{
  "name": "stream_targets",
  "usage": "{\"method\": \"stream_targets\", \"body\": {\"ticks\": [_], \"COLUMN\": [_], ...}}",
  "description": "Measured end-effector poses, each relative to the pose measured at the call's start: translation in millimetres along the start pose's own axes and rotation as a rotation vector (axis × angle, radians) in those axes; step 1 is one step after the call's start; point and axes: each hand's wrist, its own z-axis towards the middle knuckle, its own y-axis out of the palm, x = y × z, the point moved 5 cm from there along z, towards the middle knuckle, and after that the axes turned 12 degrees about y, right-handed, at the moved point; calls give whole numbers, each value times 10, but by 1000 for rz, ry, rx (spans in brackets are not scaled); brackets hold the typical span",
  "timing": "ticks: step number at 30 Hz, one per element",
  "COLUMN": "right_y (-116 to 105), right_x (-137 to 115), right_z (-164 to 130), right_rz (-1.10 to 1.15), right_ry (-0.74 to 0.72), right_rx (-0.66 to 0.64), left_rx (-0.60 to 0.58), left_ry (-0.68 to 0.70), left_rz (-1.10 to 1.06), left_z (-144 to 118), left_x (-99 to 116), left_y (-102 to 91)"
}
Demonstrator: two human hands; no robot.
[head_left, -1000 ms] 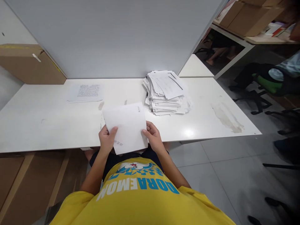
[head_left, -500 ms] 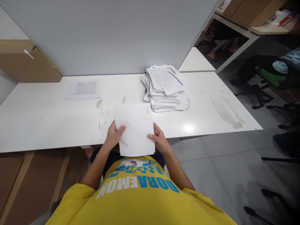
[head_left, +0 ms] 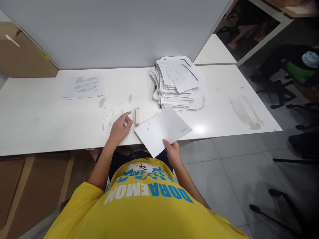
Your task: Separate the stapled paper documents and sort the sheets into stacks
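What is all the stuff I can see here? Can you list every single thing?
envelope: one, white, held over the table's near edge
small stick: one, cream, on the table by the left fingertips
paper stack: one messy pile, white, far side of the table
printed sheets: a few, white with text, far left
table: one, white, smudged
partition: one, grey, behind the table
cardboard box: one, brown, far left
office chairs: a couple, dark, right
left hand: open, next to the small stick
right hand: pinching the envelope's near edge
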Motion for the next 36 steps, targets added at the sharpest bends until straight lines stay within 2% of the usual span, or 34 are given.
{"method": "stream_targets", "body": {"ticks": [3, 7, 11, 14, 21, 27, 36], "right_y": [45, 127, 166, 129, 53, 73, 223], "right_x": [-9, -54, -86, -95, -49, 7, -35], "right_z": [-24, -166, -308, -341, -246, -235, -269], "right_rz": [-74, -228, -323, -327, -209, -160, -140], "right_ry": [-55, -212, -284, -276, -203, -176, -197], "right_rx": [66, 140, 180, 211, 239, 313, 340], "left_rx": [-119, -283, -379, -399, -331, -403, -454], "left_ry": [169, 278, 385, 365, 283, 222, 293], "left_rz": [82, 66, 32, 60, 89, 13, 83], "left_z": [34, 167, 345, 449, 562, 586, 604], "left_x": [-11, 4, -3, -68, -134, -181, -153], "left_y": [107, 230, 300, 361, 520, 554, 609]}}
